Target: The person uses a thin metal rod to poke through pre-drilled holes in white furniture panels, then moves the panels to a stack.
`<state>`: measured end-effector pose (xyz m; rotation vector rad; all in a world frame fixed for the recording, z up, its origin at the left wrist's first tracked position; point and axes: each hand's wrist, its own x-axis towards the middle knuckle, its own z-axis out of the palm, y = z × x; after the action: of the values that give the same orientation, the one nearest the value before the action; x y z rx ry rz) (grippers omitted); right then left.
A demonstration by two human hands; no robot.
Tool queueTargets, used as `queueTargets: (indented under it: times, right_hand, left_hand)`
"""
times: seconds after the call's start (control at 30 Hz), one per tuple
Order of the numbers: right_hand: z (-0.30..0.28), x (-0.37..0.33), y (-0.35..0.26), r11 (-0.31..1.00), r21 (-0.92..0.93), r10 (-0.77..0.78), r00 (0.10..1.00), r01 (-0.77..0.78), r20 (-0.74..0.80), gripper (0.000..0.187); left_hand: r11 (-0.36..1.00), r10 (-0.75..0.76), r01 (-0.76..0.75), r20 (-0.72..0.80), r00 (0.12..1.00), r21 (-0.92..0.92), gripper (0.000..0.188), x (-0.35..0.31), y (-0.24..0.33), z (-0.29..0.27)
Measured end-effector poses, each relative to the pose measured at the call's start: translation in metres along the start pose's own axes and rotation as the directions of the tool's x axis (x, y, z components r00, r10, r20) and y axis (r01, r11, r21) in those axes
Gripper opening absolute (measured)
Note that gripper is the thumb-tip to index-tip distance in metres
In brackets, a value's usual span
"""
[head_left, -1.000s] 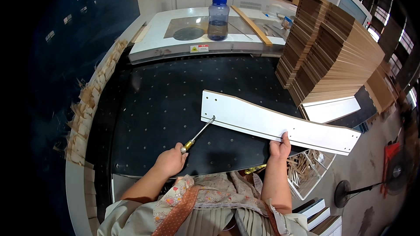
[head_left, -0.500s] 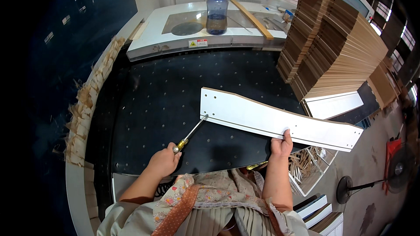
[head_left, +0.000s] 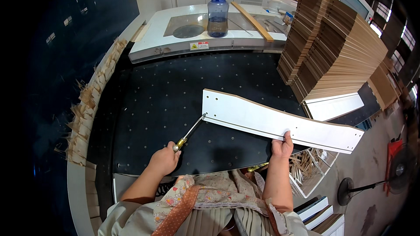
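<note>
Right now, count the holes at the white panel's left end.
4: two upper holes, two lower holes near the screwdriver tip, which may hide others.

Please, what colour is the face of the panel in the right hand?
The panel has a white face, shown best in the head view.

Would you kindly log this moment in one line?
Left hand: grips yellow-handled tool, tip at left end of white panel | Right hand: holds panel's near edge | Beyond: blue-capped bottle, stacked boards

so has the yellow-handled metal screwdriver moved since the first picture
Yes, the screwdriver has shifted slightly left, judged against the black, dotted tabletop.
</note>
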<state>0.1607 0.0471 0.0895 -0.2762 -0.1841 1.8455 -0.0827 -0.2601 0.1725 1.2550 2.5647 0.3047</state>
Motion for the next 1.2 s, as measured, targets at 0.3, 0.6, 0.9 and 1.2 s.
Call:
queueTargets:
  times: [0.3, 0.6, 0.9, 1.2]
  right_hand:
    - [-0.002, 0.001, 0.000, 1.000, 0.025, 0.016, 0.999, -0.015, -0.040, 0.046]
    - [-0.003, -0.001, -0.001, 1.000, 0.019, 0.018, 0.999, -0.017, -0.032, 0.048]
    - [-0.002, 0.001, 0.001, 0.997, -0.069, -0.032, 0.998, 0.028, -0.062, 0.042]
    - [-0.004, 0.000, 0.001, 0.997, -0.074, -0.033, 0.998, 0.029, -0.051, 0.041]
  left_hand:
    - [1.000, 0.016, -0.016, 0.014, 1.000, -0.001, 0.028, 0.003, 0.000, 0.002]
    - [1.000, -0.006, 0.006, 0.036, 0.999, 0.016, 0.029, 0.007, 0.001, -0.002]
    - [1.000, 0.019, -0.018, 0.036, 0.999, -0.024, 0.029, -0.004, 0.008, -0.021]
    - [0.998, 0.053, -0.055, -0.043, 0.998, -0.027, 0.027, 0.024, 0.032, -0.028]
